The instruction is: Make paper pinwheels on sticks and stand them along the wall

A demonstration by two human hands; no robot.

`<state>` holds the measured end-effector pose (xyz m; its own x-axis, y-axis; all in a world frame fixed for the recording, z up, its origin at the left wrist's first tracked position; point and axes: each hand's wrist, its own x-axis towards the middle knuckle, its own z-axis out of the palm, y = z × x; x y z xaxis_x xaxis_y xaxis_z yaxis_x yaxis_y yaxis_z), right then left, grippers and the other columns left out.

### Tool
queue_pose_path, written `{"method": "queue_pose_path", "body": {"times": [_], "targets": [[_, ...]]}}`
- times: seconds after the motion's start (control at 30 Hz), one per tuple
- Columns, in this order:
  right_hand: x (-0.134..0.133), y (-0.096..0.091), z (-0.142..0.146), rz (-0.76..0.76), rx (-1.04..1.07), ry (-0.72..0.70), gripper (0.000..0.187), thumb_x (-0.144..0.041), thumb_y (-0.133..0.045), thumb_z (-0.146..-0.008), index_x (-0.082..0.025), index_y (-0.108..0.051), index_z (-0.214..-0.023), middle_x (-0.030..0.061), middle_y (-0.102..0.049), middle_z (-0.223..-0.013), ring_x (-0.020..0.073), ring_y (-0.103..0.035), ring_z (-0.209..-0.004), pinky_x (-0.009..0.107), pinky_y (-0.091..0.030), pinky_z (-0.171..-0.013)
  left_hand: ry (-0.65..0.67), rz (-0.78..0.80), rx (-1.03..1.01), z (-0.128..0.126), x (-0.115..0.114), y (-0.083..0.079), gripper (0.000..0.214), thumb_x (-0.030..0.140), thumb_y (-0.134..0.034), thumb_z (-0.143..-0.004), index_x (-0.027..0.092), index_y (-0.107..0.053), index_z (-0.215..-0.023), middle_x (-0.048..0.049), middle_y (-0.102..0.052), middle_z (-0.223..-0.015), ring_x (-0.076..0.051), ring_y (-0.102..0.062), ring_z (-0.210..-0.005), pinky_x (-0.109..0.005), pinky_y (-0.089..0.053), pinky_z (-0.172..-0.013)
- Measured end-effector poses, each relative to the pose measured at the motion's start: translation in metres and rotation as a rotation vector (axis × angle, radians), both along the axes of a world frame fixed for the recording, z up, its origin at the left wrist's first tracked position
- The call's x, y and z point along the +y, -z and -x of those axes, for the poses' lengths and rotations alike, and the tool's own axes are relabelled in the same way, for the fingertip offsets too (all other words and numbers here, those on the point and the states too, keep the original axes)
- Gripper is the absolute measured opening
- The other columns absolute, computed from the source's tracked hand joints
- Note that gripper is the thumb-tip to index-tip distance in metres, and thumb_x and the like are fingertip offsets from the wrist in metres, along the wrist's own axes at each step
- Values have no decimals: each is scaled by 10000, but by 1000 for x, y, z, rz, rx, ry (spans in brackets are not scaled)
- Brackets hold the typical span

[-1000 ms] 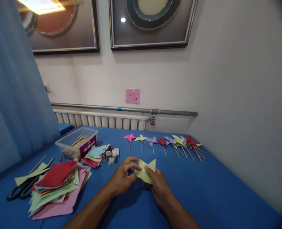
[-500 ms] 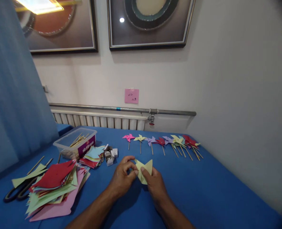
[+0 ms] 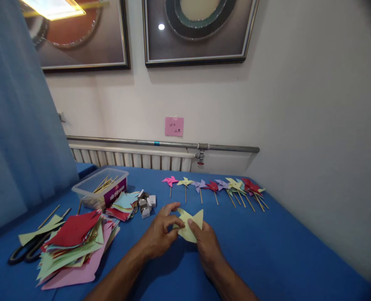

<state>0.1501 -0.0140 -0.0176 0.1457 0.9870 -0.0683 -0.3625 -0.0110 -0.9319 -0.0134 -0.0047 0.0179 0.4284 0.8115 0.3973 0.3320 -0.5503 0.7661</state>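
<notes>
The right hand (image 3: 208, 246) pinches pale yellow paper (image 3: 189, 234); the left hand's (image 3: 160, 234) curled, slightly parted fingers (image 3: 175, 220) touch it, grip unclear. Pinwheels (image 3: 199, 185) lie beyond them.

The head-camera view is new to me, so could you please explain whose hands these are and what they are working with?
There is no machine here: these are a person's bare hands, seen from one camera worn on that person's head, looking forward and down. The right hand holds a pale yellow folded paper, thumb on top. The fingers of the left hand are at its left edge; how firmly they grip is unclear. On the blue surface, a stack of coloured paper lies to the left, with a clear tub of thin sticks behind it. Farther back, toward the right, are paper pinwheels on sticks.
</notes>
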Motion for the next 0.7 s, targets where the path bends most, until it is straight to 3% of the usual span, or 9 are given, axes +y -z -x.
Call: {"method": "queue_pose_path", "body": {"times": [0.2,0.37,0.7], "targets": [[0,0,0,-14,-107,25,442,-478,-782,-658,-129,-736,-925,31,-728,-686,171,-614,-561,254,-443,-520,-10,-4,-2,-5,-2,1,139,173,-619,-818,219,-750,-832,-73,-514,-1469,-261,-485,-1338,-416,-383,-1116],[0,-1,0,-49,-232,32,454,-479,-773,-655,-125,-751,-939,61,-761,-783,206,-647,-663,270,-469,-577,-171,-3,-69,-16,-1,11,117,167,-619,-808,205,-715,-755,-92,-612,-1337,-255,-549,-1254,-437,-403,-1085],[1,6,3,-75,-138,-34,521,-559,-799,-654,-143,-742,-961,49,-747,-763,195,-638,-643,268,-479,-596,-319,19,-142,-21,-3,11,111,179,-655,-776,191,-648,-666,-96,-629,-1288,-256,-558,-1240,-437,-412,-1069]]}}
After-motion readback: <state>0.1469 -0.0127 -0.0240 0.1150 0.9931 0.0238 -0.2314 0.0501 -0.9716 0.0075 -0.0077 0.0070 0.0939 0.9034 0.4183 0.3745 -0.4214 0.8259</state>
